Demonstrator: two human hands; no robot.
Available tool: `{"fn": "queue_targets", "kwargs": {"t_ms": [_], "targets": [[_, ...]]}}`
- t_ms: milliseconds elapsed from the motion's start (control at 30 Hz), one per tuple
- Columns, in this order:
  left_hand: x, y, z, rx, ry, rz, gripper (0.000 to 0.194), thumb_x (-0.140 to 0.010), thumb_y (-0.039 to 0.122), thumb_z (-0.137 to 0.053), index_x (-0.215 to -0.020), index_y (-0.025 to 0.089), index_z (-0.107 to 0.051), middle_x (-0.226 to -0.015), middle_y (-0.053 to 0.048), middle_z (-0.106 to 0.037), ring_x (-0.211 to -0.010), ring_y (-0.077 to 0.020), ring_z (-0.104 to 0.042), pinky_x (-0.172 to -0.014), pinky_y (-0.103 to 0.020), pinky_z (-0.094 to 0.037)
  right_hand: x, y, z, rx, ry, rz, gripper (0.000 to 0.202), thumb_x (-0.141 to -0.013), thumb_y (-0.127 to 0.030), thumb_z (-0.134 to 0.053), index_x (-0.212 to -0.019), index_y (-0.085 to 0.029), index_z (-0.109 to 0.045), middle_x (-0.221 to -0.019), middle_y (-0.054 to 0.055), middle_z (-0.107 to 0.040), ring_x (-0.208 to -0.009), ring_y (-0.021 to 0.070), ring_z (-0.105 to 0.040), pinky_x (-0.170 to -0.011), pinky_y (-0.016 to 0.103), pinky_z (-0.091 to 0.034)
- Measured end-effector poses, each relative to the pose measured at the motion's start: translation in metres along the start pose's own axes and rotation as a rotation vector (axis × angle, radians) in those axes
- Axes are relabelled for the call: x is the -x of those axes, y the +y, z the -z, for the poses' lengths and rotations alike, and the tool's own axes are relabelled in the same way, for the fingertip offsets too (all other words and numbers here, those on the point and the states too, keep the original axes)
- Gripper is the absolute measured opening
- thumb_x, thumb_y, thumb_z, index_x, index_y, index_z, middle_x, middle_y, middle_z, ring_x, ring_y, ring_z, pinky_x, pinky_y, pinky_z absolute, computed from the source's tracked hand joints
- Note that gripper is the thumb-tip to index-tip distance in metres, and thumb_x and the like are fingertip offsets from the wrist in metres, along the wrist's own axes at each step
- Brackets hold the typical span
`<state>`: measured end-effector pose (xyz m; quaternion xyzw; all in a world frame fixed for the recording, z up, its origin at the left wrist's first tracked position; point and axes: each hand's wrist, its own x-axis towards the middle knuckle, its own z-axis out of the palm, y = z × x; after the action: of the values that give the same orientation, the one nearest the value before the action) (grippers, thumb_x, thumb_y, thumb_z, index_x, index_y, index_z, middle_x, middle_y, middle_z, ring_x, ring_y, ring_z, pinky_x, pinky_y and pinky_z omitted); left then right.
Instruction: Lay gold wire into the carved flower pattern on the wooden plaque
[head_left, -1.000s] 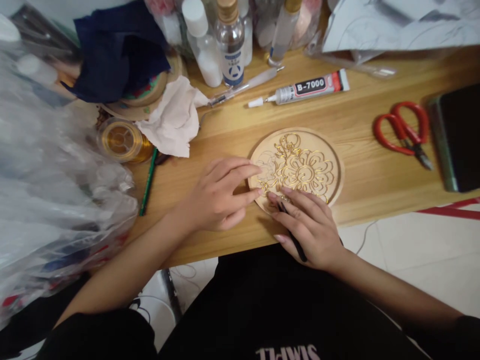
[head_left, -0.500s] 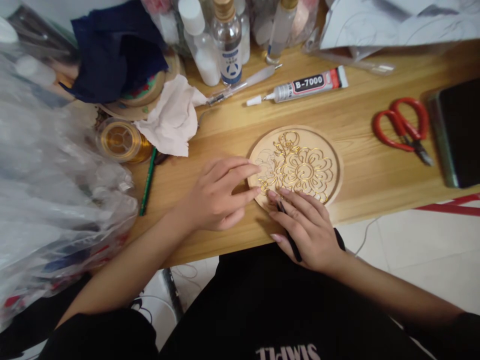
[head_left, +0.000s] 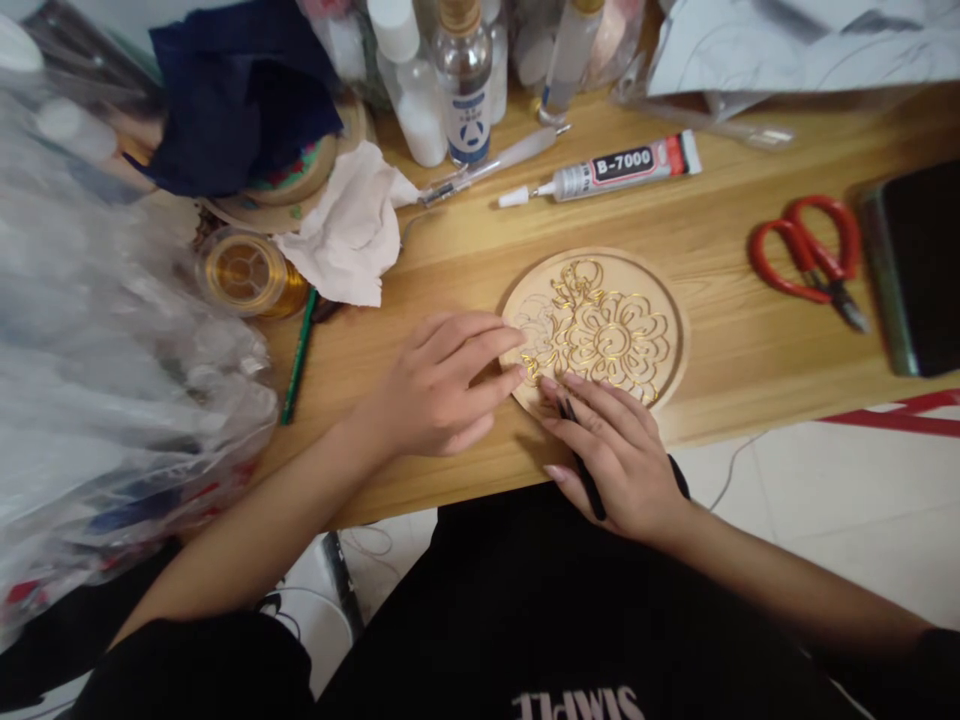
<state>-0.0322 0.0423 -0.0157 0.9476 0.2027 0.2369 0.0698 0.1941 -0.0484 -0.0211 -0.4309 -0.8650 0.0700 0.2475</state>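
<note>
A round wooden plate [head_left: 637, 272] with a raised rim lies on the table. Gold wire [head_left: 613, 342] forms a flower and scrolls on it, and thin drawn lines show bare of wire at its left. My left hand [head_left: 450, 385] rests at the plate's left edge, fingers stretched apart, fingertips on the rim and by a small piece of wire. Held in my right hand [head_left: 619, 455] are black tweezers [head_left: 589, 490], slanting under the fingers; their tips are partly hidden. The right fingertips lie on the plate's lower edge, covering part of the flower.
Behind the plate lie a B-7000 glue tube [head_left: 626, 168] and a clear-handled pen-like tool [head_left: 495, 165]. Red-handled cutters [head_left: 810, 250] sit at right beside a dark device [head_left: 915, 270]. At left are a gold wire spool [head_left: 251, 272], crumpled tissue [head_left: 356, 225] and a green pencil [head_left: 300, 355].
The whole view has shifted slightly. Both hands stay at the same places on the plate, with the tweezers still in the right hand.
</note>
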Motion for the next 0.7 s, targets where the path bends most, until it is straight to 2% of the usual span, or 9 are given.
{"fn": "queue_targets", "kwargs": {"t_ms": [400,700], "targets": [[-0.0017,0.0023,-0.0013,0.044,0.006,-0.004,0.025,-0.083,0.016,-0.046,-0.102,0.015,-0.063,-0.120,-0.012,-0.056,-0.113,-0.0267,-0.049,-0.089,-0.046,-0.049,-0.0001,-0.0002,-0.0002,-0.015,0.011,-0.005,0.027,-0.089,-0.028,-0.055,-0.109,-0.011,-0.057,-0.119,0.019,-0.068,-0.122,0.0276,-0.059,-0.099,0.044,-0.047],[-0.0024,0.0026,0.0004,0.055,-0.018,0.013,0.025,-0.081,0.017,-0.050,-0.101,0.015,-0.065,-0.119,-0.013,-0.059,-0.112,-0.0280,-0.052,-0.088,-0.046,-0.049,0.0010,0.0006,-0.0011,-0.067,0.010,-0.052,0.030,-0.088,-0.028,-0.057,-0.114,-0.014,-0.054,-0.124,0.018,-0.066,-0.127,0.0276,-0.055,-0.099,0.046,-0.049]]}}
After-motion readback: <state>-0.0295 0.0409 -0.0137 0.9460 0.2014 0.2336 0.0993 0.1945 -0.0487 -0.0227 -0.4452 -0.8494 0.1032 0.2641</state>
